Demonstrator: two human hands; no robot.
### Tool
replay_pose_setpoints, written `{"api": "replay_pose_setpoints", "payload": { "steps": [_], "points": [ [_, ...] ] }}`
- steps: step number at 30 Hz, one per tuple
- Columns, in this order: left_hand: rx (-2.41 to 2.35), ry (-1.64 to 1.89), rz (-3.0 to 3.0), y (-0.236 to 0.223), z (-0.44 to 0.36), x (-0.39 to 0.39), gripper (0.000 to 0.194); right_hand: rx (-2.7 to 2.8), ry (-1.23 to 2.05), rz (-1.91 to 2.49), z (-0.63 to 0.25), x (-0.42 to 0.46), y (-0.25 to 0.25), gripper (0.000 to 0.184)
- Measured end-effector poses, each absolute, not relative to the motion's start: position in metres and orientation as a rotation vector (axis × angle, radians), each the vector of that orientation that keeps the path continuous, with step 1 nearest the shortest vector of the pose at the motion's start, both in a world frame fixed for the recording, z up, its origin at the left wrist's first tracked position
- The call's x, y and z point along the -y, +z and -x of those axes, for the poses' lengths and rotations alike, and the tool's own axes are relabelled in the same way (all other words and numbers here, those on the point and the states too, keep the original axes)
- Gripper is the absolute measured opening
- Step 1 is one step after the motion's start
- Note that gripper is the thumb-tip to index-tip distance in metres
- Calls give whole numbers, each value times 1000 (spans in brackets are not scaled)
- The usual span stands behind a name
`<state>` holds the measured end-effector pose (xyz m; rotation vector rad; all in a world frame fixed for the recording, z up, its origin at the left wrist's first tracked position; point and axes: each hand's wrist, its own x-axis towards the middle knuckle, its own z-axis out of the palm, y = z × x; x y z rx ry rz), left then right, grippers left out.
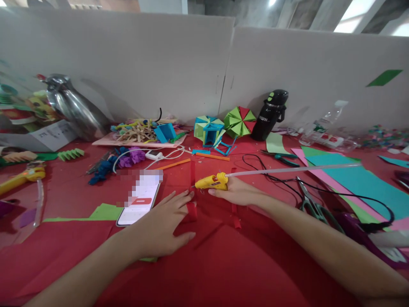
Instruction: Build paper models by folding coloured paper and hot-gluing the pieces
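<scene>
My right hand [233, 192] is wrapped around a yellow glue gun [212, 182], whose nozzle points left. A long clear glue stick [287, 170] runs out of its back toward the right. With fingers stretched and thumb apart, my left hand [169, 221] lies at a red folded paper piece [191, 212]; whether it presses on the paper I cannot tell. An upright red paper strip [192, 170] stands just beyond the nozzle tip. Another small red strip [235, 216] lies below my right hand. Left of my left hand is a phone [137, 211] with its screen lit.
Paper lanterns [209, 130] and a black bottle [271, 115] stand at the back wall. Scissors [315, 204], pliers [286, 160], a black cable [345, 192] and coloured sheets [345, 170] lie right. A steel jug [75, 106] and a second yellow glue gun [24, 177] are left.
</scene>
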<state>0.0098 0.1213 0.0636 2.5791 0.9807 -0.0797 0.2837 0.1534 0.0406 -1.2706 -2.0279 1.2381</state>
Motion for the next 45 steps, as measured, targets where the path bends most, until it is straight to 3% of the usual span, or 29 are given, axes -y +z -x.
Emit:
{"api": "replay_pose_setpoints", "payload": {
  "steps": [45],
  "points": [
    [-964, -32, -2561, 62, -10, -120, 46, 2036, 1271, 1229, -281, -152, 47, 38]
  ]
}}
